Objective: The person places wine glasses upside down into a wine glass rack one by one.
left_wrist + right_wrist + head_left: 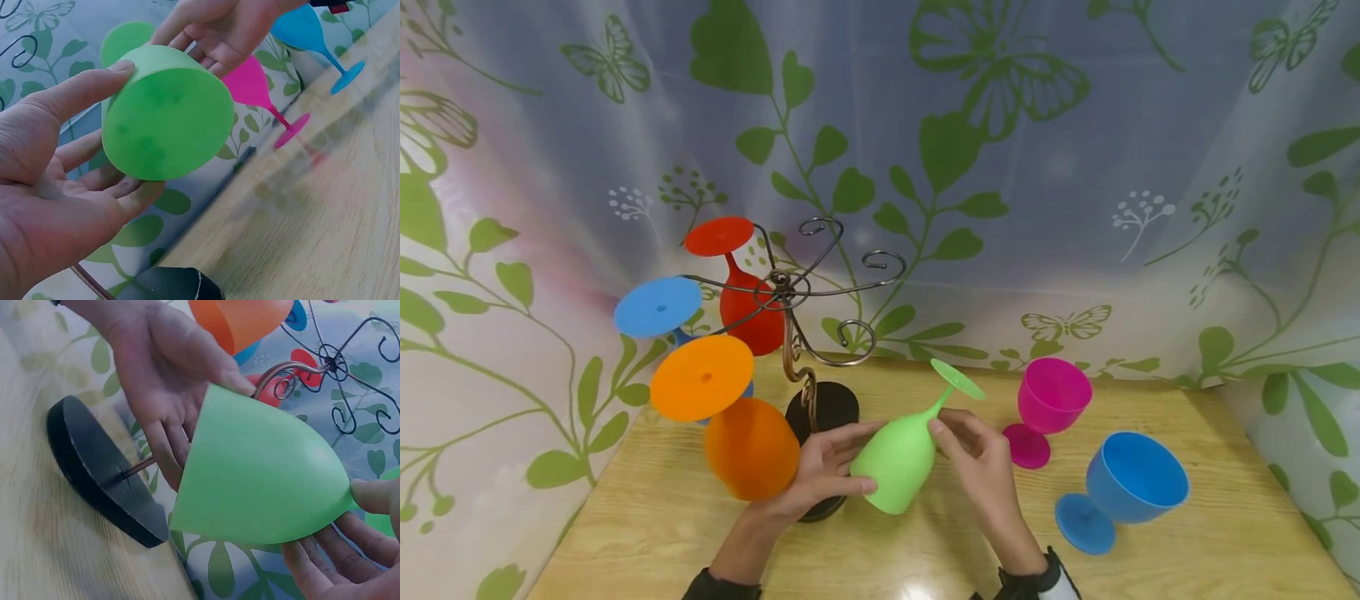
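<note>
A light green plastic goblet (895, 462) is held tilted above the table, its mouth down toward the front and its round foot up at the back right. My left hand (820, 471) holds the bowl near the rim, thumb on one side and fingers on the other, as the left wrist view shows. With thumb and fingers my right hand (977, 462) pinches the goblet where bowl meets stem. Just left stands a metal glass rack (784, 287) with curled arms on a black round base (823, 400). An orange goblet (752, 450) hangs upside down from it, close beside my left hand.
Also upside down on the rack are a red goblet (748, 308) and a blue goblet (658, 307). On the wooden table (1210, 417) to the right stand a pink goblet (1054, 396) and another blue goblet (1138, 479). A leaf-patterned curtain (865, 125) rises behind.
</note>
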The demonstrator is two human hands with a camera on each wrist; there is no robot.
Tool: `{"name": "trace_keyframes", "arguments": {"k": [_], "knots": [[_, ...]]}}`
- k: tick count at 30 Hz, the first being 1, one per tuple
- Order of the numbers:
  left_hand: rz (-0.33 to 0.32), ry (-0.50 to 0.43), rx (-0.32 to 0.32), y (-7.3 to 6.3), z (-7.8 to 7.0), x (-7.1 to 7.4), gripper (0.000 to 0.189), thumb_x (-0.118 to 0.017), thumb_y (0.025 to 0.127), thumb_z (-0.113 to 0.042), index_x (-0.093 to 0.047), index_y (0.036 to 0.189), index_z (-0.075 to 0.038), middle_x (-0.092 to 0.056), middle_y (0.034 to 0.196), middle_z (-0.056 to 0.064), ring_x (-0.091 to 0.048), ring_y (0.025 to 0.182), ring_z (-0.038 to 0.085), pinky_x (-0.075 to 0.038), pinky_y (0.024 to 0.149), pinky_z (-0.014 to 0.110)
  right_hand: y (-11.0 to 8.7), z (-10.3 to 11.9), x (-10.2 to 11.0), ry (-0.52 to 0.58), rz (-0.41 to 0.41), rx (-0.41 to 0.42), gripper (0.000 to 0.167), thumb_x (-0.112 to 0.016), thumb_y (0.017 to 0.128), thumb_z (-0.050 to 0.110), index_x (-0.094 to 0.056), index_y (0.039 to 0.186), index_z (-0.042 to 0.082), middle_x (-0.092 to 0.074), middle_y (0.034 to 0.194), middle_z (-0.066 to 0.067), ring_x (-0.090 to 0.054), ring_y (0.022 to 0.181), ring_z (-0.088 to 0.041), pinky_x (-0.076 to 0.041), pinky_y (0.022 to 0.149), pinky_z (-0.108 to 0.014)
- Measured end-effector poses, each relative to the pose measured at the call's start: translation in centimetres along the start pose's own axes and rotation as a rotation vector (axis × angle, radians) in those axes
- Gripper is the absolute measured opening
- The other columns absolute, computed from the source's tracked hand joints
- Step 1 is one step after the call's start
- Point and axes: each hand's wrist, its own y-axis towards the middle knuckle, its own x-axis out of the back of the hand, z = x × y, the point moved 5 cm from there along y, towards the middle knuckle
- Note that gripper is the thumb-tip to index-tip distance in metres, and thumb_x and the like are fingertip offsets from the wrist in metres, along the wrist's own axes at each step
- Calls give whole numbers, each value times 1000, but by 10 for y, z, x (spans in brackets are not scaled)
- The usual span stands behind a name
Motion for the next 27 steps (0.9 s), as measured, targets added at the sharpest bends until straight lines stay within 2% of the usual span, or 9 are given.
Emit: {"name": "trace_keyframes", "arguments": {"k": [5,11,14,16,19,22,25,27], "knots": [[2,32,-44,1,-3,0,74,-80,87,-3,-43,151,7,-46,154,21,-49,138,36,-45,111,38,-1,1,-1,40,0,-22,23,-72,97,15,-73,114,-1,-74,112,-14,-72,102,-19,-59,87,-33],[1,90,-17,-1,-6,1,75,-81,87,-4,-44,152,4,-47,154,18,-48,139,36,-43,113,38,-1,-1,-2,82,4,-32,21,-74,96,13,-73,113,0,-75,113,-11,-72,104,-21,-59,91,-39],[21,114,-9,-7,-20,3,68,-75,93,-3,-42,151,7,-45,154,25,-44,141,43,-40,115,41,-1,0,-2,78,1,-19,22,-74,96,14,-74,113,1,-75,113,-11,-71,107,-22,-58,92,-37],[0,155,-6,-13,-34,7,58,-69,97,-4,-45,147,12,-48,148,31,-46,137,48,-43,112,41,-1,2,-1,70,0,-4,22,-74,96,14,-74,114,1,-76,112,-11,-71,109,-21,-57,94,-35],[-104,244,27,-25,-55,16,43,-61,102,-5,-51,136,18,-56,134,38,-58,125,46,-51,105,36,0,6,-1,58,4,21,22,-75,95,13,-75,114,1,-76,112,-9,-70,112,-21,-54,97,-32],[-288,373,71,-32,-69,25,32,-58,103,-2,-56,124,22,-64,118,37,-68,106,36,-57,93,30,1,12,0,49,2,54,21,-74,96,12,-75,114,2,-76,112,-9,-69,113,-21,-53,98,-31],[-456,497,105,-33,-76,29,27,-59,102,-2,-58,118,19,-67,112,31,-67,102,34,-57,92,37,4,22,0,44,-4,91,20,-73,97,12,-75,115,4,-76,113,-8,-69,114,-22,-53,98,-30],[-538,517,88,-32,-77,30,28,-60,102,-2,-58,121,17,-66,115,30,-64,107,39,-56,95,44,5,29,-1,45,-8,117,20,-73,97,13,-76,115,6,-75,113,-7,-68,114,-22,-53,98,-30]]}}
